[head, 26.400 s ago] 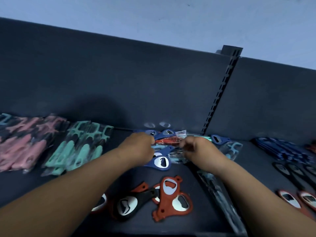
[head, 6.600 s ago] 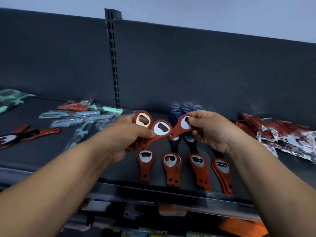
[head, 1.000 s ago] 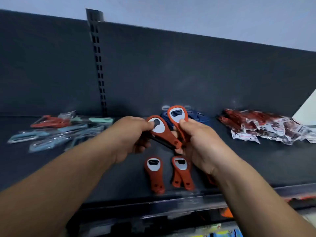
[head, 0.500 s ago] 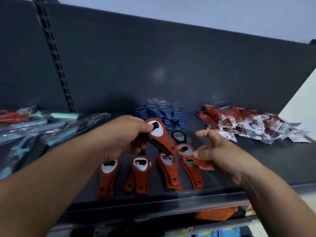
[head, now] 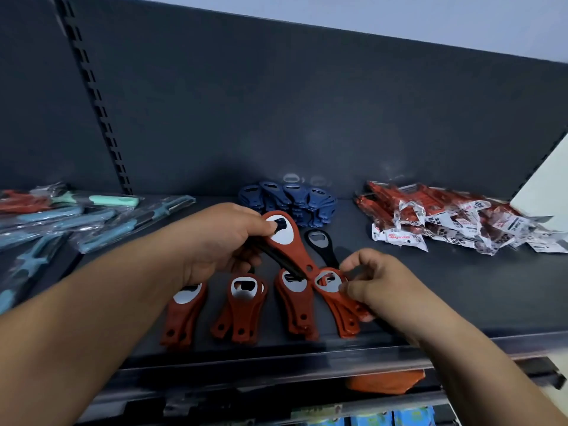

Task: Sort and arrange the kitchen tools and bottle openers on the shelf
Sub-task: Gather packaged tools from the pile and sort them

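Below the front edge of the shelf, an orange thing peeks out. On the shelf, close to that front edge, four piles of red bottle openers lie side by side, with their round metal heads pointing to the back: the left pile, the second pile, the third pile and the right pile.

The right hand is at the right pile. Its fingers are curled, and the thumb and fingertips pinch the head of the top opener on that pile.

The left hand is up over the second and third piles. Its fingers are curled round a red opener and a black opener that sits under it. The thumb presses on the red one's metal head. The thin end of the red opener comes down just beside the top opener; I cannot tell if they touch.

Behind the right hand, a lone black opener lies flat in the middle of the shelf. Further back, by the back edge, is a heap of blue openers. Near the back right corner lies a heap of red packets with white labels. Along the left side lie blue-green tools in clear bags. A strip with slots runs up the dark back wall.
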The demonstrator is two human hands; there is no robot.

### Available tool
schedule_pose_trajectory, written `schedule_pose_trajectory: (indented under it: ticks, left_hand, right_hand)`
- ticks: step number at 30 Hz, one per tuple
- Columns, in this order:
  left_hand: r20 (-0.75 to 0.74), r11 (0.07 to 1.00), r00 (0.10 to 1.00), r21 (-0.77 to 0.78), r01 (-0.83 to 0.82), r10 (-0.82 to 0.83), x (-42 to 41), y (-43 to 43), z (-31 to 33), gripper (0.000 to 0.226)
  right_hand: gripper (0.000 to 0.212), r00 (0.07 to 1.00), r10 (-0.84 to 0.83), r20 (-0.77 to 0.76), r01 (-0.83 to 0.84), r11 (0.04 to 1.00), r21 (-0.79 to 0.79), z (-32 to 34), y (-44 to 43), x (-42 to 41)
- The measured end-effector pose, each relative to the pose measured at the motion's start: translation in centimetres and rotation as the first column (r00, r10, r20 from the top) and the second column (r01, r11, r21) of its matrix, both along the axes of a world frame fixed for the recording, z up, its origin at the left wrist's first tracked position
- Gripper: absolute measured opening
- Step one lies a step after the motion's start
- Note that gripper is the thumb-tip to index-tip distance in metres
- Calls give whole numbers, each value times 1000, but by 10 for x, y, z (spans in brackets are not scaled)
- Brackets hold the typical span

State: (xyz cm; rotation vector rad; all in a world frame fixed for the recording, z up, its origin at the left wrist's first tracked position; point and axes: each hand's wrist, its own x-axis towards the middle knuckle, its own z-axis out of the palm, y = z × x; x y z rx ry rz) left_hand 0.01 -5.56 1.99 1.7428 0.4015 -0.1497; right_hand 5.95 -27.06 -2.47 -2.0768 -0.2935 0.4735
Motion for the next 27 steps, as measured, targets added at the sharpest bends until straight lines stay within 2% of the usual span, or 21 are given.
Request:
schedule_pose_trajectory:
  ticks: [5,9,11,14,17,19,23,27]
  left_hand:
    - [-7,1000,1000,7,11,-11,-1,0,-3,17]
    - [-9,1000,1000,0,15,-15,-3,3,-3,18]
    - [-9,1000,1000,2,26,-26,-5,3,-2,18]
    - [1,998,998,3,57,-57,-7,3,0,15]
    - [17,993,993,7,117,-117,-10,0,4,14]
    - [22,988,988,13,155,-155,-12,-4,7,15]
    - [44,991,991,32,126,-127,-17,-1,9,22]
    - [74,989,995,127,-81,72,-24,23,11,21]
  right_hand:
    - [18,999,51,3,-50,990,-131,-2,-1,1]
    - [18,995,98,-10,-98,978,-184,0,-2,2]
    - [14,995,97,39,-89,980,-179,3,-3,3]
    - [15,983,70,173,-67,998,-24,15,5,1]
    - [11,983,139,123,-163,963,216,34,26,-6]
    - [14,974,213,82,-228,926,300,42,39,-9]
    - [13,969,244,24,-238,911,336,46,56,-7]
    - [6,971,220,-92,-183,934,307,44,68,-4]
